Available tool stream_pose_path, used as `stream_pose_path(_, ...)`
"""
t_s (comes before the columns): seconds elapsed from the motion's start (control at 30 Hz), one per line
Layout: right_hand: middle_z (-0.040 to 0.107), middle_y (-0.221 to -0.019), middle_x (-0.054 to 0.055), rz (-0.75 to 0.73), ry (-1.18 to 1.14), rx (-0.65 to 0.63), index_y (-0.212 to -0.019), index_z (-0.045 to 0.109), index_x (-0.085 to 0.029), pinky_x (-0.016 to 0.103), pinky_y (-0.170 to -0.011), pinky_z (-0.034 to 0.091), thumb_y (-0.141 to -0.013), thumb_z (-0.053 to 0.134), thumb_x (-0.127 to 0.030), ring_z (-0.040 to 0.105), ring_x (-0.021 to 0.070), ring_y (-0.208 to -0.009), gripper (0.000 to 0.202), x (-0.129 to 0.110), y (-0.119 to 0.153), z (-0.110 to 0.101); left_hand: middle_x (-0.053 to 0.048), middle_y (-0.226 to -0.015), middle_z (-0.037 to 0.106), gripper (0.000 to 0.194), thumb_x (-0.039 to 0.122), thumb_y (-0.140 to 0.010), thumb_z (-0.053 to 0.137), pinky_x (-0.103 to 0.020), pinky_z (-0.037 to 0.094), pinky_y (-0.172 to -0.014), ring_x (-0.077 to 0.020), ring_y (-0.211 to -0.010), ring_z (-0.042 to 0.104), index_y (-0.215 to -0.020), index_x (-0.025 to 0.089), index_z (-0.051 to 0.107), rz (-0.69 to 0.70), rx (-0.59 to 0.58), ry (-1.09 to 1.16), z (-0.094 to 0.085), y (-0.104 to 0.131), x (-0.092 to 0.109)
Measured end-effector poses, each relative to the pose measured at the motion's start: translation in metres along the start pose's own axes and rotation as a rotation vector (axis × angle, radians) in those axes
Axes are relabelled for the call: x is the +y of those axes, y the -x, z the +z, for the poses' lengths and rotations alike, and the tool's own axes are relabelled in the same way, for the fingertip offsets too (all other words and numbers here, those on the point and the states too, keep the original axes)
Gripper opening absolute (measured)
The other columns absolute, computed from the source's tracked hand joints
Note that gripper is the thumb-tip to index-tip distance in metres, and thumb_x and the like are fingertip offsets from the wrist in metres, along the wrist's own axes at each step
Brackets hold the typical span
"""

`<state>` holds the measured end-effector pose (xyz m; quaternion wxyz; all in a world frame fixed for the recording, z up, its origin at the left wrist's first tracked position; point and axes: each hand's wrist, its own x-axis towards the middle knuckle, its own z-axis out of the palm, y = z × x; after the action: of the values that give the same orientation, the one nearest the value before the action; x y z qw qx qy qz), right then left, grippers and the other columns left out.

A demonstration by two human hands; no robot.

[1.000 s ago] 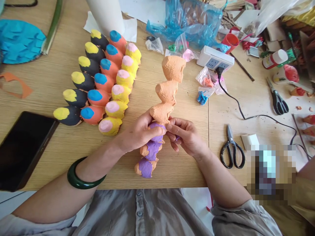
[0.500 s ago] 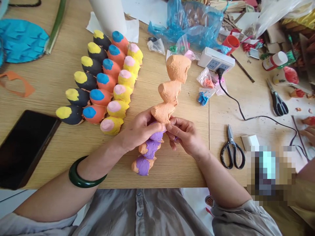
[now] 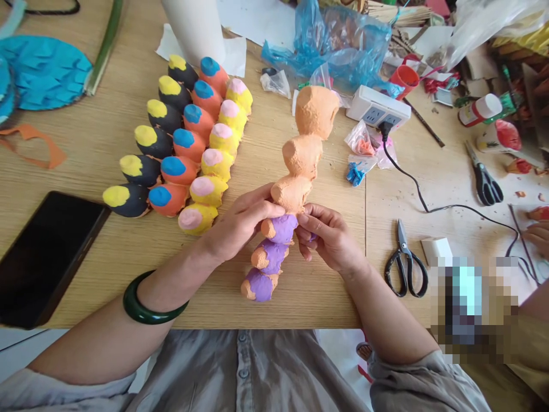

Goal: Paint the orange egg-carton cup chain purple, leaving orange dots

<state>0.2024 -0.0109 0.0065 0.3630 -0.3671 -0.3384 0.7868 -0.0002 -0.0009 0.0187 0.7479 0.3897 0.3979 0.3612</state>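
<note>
A bumpy strip like a cut length of egg carton (image 3: 302, 157) is held upright over the table. Its upper bumps are plain orange, and the lower ones are mostly coated in purple clay with orange tips bare. My left hand (image 3: 240, 223) grips the strip from the left, thumb across its middle where orange meets purple. At the strip's right edge, the thumb and forefinger of my right hand (image 3: 330, 234) are pinched together. A small lump of purple clay (image 3: 314, 236) shows in its curled fingers. My left wrist wears a dark green bangle (image 3: 148, 303).
Three painted bumpy rows, black-yellow (image 3: 154, 143), orange-blue (image 3: 186, 140) and yellow-pink (image 3: 217, 163), lie left of the strip. Around them are a black phone (image 3: 49, 252), scissors (image 3: 403, 263), a power strip (image 3: 377, 107), clay bags (image 3: 360, 140) and a blue plastic bag (image 3: 330, 43). Another person's hand (image 3: 538, 234) is at right.
The strip has shifted slightly right and turned, so more of its purple bumps and their orange tips show. My left thumb sits a little higher on it. Both hands keep their hold.
</note>
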Motion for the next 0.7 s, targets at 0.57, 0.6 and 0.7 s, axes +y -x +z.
stream_pose_path(0.57, 0.06, -0.065, -0.006, 0.055, -0.018, -0.102, -0.084, 0.07, -0.018, 0.018, -0.043, 0.056, -0.089, 0.096, -0.053, 0.049, 0.0071, -0.05, 0.044, -0.0014, -0.0015, -0.0055, -0.003, -0.086, 0.079, 0.012, 0.027, -0.092, 0.081, -0.036, 0.067, -0.07, -0.0228, -0.074, 0.079, -0.099, 0.019, 0.076, 0.036, -0.099, 0.092, 0.0021, -0.0007, -0.0006)
stream_pose_path(0.6, 0.06, -0.065, -0.006, 0.056, -0.02, -0.107, -0.083, 0.069, -0.018, 0.018, -0.042, 0.055, -0.09, 0.095, -0.053, 0.05, 0.0072, -0.049, 0.044, -0.0011, -0.0018, -0.0057, -0.003, -0.087, 0.079, 0.013, 0.026, -0.091, 0.081, -0.037, 0.068, -0.071, -0.0229, -0.074, 0.079, -0.1, 0.019, 0.076, 0.03, -0.098, 0.104, 0.0024, -0.001, -0.0002)
stream_pose_path(0.7, 0.061, -0.064, -0.006, 0.061, -0.037, -0.115, -0.085, 0.07, -0.018, 0.019, -0.042, 0.056, -0.093, 0.092, -0.053, 0.05, 0.0077, -0.049, 0.042, -0.0002, -0.0021, -0.0057, -0.003, -0.085, 0.08, 0.013, 0.024, -0.088, 0.08, -0.04, 0.068, -0.071, -0.0239, -0.072, 0.079, -0.099, 0.019, 0.075, -0.006, -0.091, 0.151, 0.0038, -0.0014, 0.0015)
